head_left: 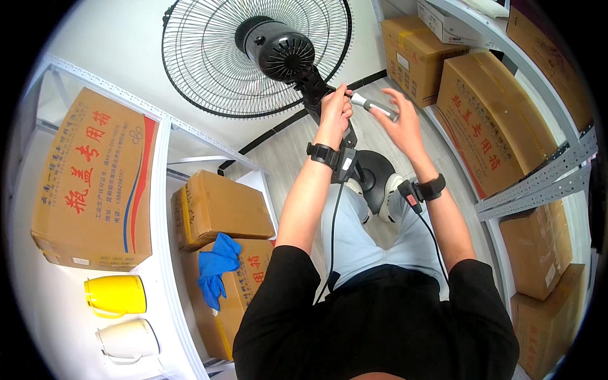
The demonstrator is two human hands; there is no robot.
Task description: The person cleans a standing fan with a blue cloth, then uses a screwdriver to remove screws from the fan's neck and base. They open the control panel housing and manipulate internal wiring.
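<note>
At twelve o'clock from the person, a grey-and-white screwdriver (362, 101) points in toward the neck of a black fan (288, 56) at eleven. At the tool's nine o'clock, the left hand (335, 109) is curled almost to a fist around its slim front end. At four, the right hand (403, 125) stands wide, thumb and fingers spread about the handle; whether the thumb touches, I can't tell.
</note>
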